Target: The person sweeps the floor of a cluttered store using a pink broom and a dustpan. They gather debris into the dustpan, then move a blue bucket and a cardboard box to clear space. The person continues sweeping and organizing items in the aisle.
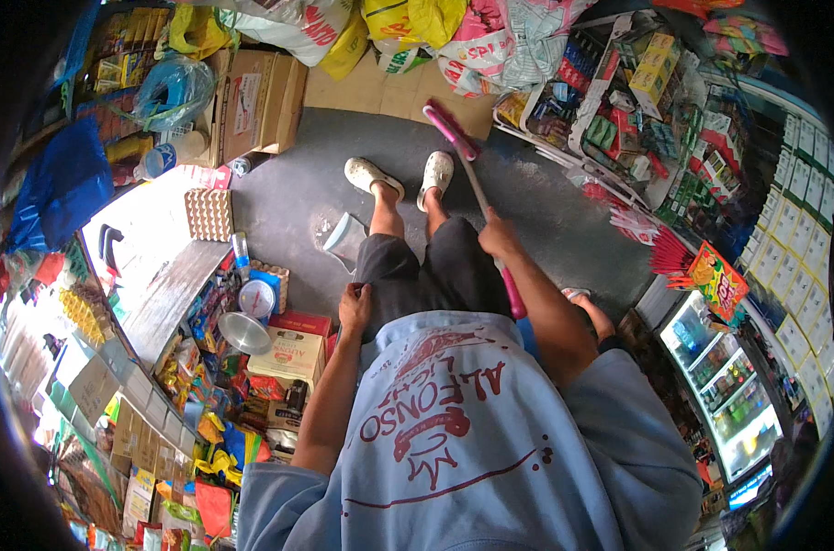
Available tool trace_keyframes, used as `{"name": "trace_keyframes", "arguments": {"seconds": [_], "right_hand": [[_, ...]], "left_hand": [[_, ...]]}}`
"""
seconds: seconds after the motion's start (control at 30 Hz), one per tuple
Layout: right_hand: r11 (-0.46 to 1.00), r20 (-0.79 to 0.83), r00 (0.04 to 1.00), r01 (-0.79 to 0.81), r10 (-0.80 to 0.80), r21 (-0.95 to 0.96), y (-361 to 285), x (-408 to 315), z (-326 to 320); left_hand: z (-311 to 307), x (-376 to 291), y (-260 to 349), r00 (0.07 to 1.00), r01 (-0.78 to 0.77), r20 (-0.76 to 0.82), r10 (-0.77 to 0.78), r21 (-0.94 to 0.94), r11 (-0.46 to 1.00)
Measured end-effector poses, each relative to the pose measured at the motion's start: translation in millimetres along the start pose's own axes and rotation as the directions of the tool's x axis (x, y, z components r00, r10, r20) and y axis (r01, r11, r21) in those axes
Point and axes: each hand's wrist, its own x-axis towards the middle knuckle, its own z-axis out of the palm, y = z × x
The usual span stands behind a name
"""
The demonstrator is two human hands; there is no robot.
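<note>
My right hand (500, 237) is closed around the pole of a pink-headed push broom (480, 189), whose bristles rest on the grey floor ahead and to the right of my feet. The pink end of the pole reaches back beside my right thigh. My left hand (355, 304) is curled against the left leg of my dark shorts; whether it grips something is unclear. Just beyond it, a pale dustpan (346, 235) stands on the floor beside my left foot, with light debris (322, 226) at its outer edge. The upper part of its handle is hidden.
Cardboard boxes (252, 103) and filled plastic bags (486, 48) stand ahead. Stocked racks (613, 117) and a lit glass-door drink cooler (723, 386) line the right. To the left are a counter (172, 296), egg trays (209, 215) and packed goods. Another person's leg (599, 318) shows at right.
</note>
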Motion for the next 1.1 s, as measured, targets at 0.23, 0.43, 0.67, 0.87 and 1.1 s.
{"name": "trace_keyframes", "arguments": {"seconds": [0.23,0.43,0.67,0.87,1.1], "right_hand": [[0.991,0.162,0.983,-0.065,0.084,-0.115,-30,49,-27],[0.998,0.185,0.983,0.001,-0.012,0.058,-32,38,-46],[0.998,0.093,0.996,0.000,0.006,-0.061,-59,81,-25],[0.989,0.342,0.936,0.117,-0.081,-0.087,-69,38,-4],[0.984,0.164,0.980,0.130,-0.109,-0.121,-65,45,-44]], "left_hand": [[11,-8,-9,1.000,0.017,-0.022,-0.017,0.011,1.000],[12,-14,1,0.999,-0.026,-0.047,0.026,-0.004,1.000],[13,-24,0,0.997,0.003,-0.072,-0.004,-0.014,1.000],[20,-21,4,0.996,-0.005,-0.093,0.004,-0.015,1.000],[23,-25,7,0.995,0.023,-0.091,-0.029,-0.071,0.997]]}}
